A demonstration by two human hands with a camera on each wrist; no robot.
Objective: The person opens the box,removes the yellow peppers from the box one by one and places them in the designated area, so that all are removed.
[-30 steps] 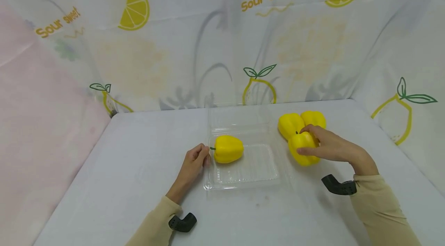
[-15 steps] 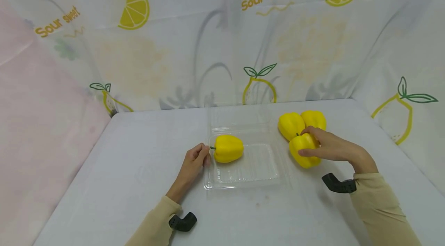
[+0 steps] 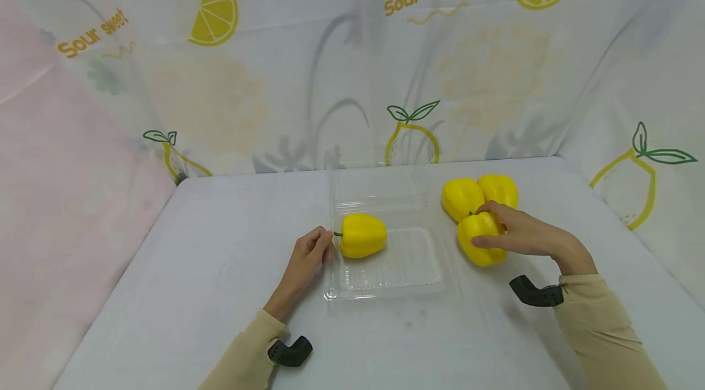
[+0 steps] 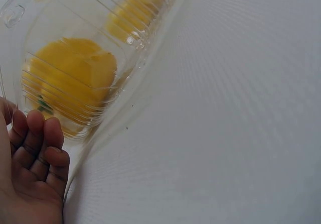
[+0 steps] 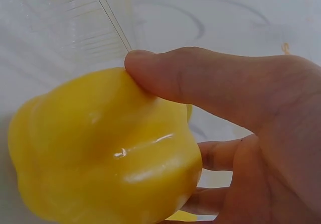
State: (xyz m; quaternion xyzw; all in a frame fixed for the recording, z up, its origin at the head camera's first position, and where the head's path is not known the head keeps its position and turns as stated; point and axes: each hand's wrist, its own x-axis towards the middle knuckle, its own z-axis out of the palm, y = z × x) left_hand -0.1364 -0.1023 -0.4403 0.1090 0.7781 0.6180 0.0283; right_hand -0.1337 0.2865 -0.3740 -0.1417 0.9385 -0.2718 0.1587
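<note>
My right hand [image 3: 523,232] grips a yellow bell pepper [image 5: 100,148], with the thumb on its near side and the fingers round the far side. This pepper [image 3: 479,246] has a short green stem pointing away from me. Two more yellow bell peppers [image 3: 461,199] lie right behind it. At the middle of the table, my left hand [image 3: 311,250] pinches the left rim of a clear plastic clamshell container [image 3: 385,298]. Inside its left half one yellow bell pepper [image 3: 363,236] lies on its side, stem toward that hand. In the left wrist view, the fingers [image 4: 52,131] touch the container's ribbed wall.
The container's clear lid [image 3: 380,185] stands raised at the back, near the printed fabric backdrop [image 3: 286,71]. White cloth covers the table [image 3: 220,267]. A pinkish fabric wall [image 3: 66,163] rises on the left, and a lemon-print one [image 3: 661,206] on the right.
The bell pepper in my right hand has shifted very slightly toward me since a second ago. My left hand and the container stay in place.
</note>
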